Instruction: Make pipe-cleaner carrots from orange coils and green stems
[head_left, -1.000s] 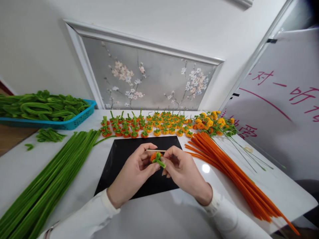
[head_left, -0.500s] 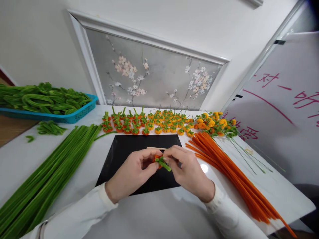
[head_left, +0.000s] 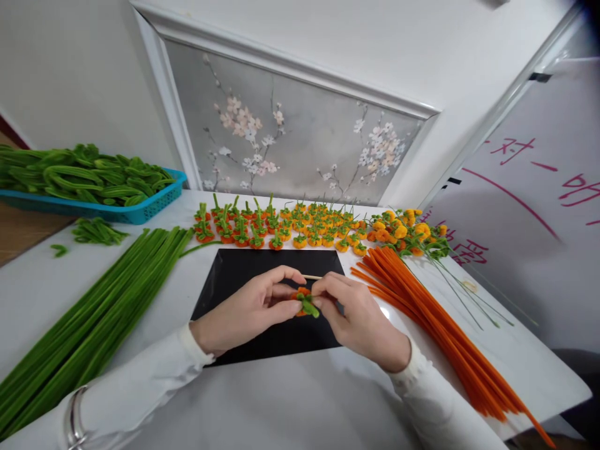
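Observation:
A small orange flower with green leaves and a short green stem (head_left: 307, 304) is held between both hands, over a black mat (head_left: 220, 281). My left hand (head_left: 255, 306) grips its left side, the thumb at the green part and the index finger raised a little above the orange part. My right hand (head_left: 359, 315) pinches the right side of the green part between thumb and index finger. Behind the fingers a thin pale stick (head_left: 312, 277) lies on the mat, partly hidden.
Rows of orange and yellow flowers (head_left: 300, 240) stand behind the mat. Green stems (head_left: 107, 300) lie left, near a blue basket (head_left: 159, 199) of green pieces. Orange stems (head_left: 435, 325) and a yellow flower bunch (head_left: 412, 231) are at the right.
The left index finger has lifted off the orange flower, opening a gap, and the left wrist has shifted slightly left. The flower has turned a little. The camera view has shifted slightly.

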{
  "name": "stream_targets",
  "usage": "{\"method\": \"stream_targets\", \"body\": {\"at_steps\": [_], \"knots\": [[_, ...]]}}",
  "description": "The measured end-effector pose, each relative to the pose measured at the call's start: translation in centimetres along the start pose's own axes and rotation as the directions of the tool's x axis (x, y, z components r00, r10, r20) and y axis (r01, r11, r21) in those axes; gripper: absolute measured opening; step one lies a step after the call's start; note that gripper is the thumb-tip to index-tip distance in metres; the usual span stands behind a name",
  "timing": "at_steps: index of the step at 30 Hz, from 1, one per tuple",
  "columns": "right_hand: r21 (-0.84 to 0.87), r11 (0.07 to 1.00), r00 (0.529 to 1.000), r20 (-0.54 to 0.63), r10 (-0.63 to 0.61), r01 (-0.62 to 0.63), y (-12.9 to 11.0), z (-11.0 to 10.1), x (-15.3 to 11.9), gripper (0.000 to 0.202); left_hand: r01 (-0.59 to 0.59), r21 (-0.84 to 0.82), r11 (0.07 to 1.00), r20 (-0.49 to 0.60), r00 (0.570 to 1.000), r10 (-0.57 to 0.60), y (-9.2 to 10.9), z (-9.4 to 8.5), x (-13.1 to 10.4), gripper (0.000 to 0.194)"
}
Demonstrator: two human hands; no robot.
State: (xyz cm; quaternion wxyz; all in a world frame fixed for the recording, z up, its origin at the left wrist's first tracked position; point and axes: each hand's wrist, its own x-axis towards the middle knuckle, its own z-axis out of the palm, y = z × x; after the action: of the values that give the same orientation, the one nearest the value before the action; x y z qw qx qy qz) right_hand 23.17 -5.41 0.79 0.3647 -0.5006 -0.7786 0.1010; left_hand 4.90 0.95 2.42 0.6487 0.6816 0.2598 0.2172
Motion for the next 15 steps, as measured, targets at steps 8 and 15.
{"method": "stream_targets", "body": {"at_steps": [8, 15], "knots": [[0.119, 0.986, 0.992, -0.025, 0.125, -0.121, -0.4, 0.0, 0.1, 0.008, -0.089, 0.047, 0.995, -0.147, 0.985, 0.095, -0.4, 0.8, 0.2, 0.013], [0.108, 0.994, 0.999, -0.038, 0.024, -0.020, -0.2, 0.3, 0.3, 0.014, -0.104, 0.403, 0.909, -0.144, 0.974, 0.175, -1.6, 1.1, 0.0, 0.008]]}}
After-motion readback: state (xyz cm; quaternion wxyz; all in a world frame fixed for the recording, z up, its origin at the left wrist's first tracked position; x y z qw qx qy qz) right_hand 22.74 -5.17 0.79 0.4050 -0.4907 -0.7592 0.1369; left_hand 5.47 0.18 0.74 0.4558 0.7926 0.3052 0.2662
